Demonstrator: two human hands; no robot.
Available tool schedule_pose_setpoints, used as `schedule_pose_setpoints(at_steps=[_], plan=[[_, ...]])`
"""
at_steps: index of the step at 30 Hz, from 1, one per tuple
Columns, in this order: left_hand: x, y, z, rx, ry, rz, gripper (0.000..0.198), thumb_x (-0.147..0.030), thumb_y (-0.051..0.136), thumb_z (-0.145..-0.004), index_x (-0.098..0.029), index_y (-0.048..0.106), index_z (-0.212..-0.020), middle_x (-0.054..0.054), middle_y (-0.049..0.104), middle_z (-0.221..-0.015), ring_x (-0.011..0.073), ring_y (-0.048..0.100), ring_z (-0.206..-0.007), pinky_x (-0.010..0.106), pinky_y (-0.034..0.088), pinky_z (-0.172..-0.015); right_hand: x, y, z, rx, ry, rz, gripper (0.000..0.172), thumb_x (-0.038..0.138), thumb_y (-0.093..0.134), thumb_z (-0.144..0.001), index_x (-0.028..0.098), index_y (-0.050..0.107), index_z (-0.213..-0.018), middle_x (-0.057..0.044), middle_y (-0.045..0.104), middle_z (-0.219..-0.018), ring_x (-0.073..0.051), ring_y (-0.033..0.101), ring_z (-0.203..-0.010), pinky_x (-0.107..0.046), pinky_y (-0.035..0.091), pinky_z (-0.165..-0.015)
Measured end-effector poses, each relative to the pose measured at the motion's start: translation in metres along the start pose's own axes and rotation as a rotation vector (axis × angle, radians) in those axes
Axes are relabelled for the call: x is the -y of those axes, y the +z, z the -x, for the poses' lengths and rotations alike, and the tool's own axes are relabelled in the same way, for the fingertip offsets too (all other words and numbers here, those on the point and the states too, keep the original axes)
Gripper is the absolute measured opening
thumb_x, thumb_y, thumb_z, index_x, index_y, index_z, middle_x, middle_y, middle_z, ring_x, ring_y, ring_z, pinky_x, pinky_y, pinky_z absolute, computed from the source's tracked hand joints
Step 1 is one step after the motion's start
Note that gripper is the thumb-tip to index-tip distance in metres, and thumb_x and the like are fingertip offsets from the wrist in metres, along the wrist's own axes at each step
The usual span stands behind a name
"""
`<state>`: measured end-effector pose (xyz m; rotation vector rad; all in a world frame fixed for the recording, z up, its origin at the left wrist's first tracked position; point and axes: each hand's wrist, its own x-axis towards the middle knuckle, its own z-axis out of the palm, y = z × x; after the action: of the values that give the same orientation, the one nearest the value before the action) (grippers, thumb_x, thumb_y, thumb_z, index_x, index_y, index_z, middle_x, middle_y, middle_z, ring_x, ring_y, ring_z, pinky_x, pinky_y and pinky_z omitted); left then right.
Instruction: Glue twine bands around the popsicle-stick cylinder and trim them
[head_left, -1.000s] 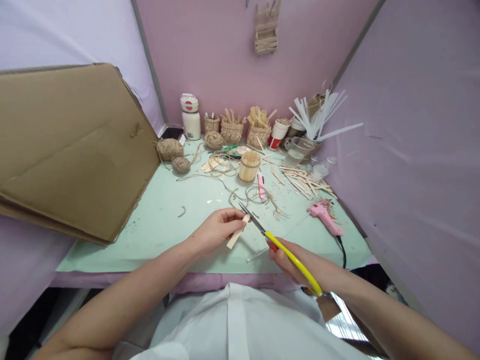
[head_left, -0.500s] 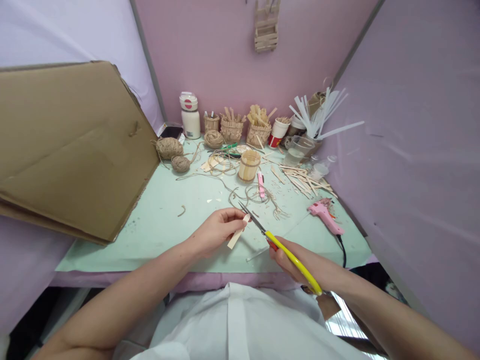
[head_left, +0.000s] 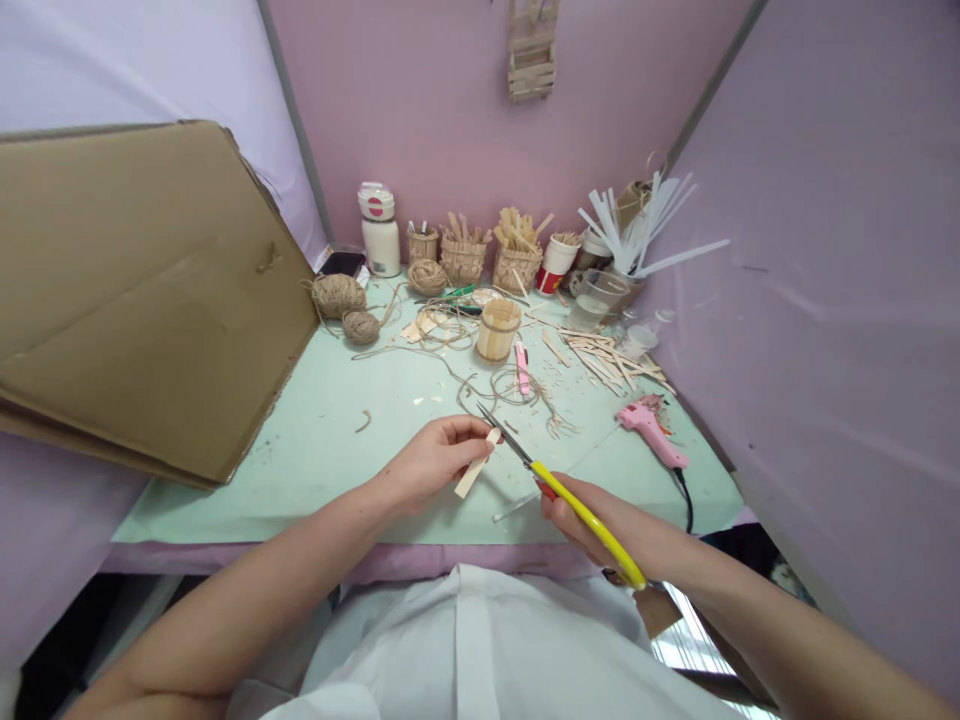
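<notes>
My left hand (head_left: 431,462) pinches a short flat wooden stick (head_left: 473,470) above the front of the green mat (head_left: 322,450). My right hand (head_left: 600,525) grips yellow-handled scissors (head_left: 577,510). Their dark blades (head_left: 501,435) lie against the stick's upper end, right beside my left fingertips. Both hands hover over the mat's near edge.
A pink glue gun (head_left: 651,433) lies to the right with its black cord. Further back are a small stick barrel (head_left: 498,330), loose twine (head_left: 517,385), twine balls (head_left: 339,296), a heap of wooden sticks (head_left: 607,360) and cups and baskets along the wall. A large cardboard sheet (head_left: 142,290) leans at left.
</notes>
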<state>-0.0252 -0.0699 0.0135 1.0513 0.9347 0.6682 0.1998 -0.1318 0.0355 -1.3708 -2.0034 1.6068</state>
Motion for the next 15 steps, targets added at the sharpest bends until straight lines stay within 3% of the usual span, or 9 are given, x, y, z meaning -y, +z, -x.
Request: schedule_pose_setpoints(at_steps=[7, 15], plan=[[-0.006, -0.002, 0.003, 0.014, -0.045, 0.001, 0.02, -0.031, 0.069, -0.067, -0.016, 0.067, -0.08, -0.003, 0.055, -0.066, 0.0068, 0.044, -0.055, 0.02, 0.029, -0.051, 0.004, -0.003, 0.002, 0.001, 0.091, 0.073, 0.022, 0.04, 0.048, -0.092, 0.02, 0.043, -0.085, 0.004, 0.039, -0.072, -0.009, 0.03, -0.061, -0.022, 0.031, -0.052], [-0.011, -0.004, 0.005, 0.033, -0.093, -0.028, 0.026, -0.035, 0.073, -0.064, -0.015, 0.069, -0.081, -0.003, 0.054, -0.062, 0.0068, 0.041, -0.053, 0.021, 0.027, -0.05, -0.004, -0.003, 0.003, 0.023, 0.036, 0.054, 0.021, 0.038, 0.047, -0.093, 0.02, 0.042, -0.084, 0.005, 0.036, -0.072, -0.008, 0.029, -0.058, -0.02, 0.03, -0.05]])
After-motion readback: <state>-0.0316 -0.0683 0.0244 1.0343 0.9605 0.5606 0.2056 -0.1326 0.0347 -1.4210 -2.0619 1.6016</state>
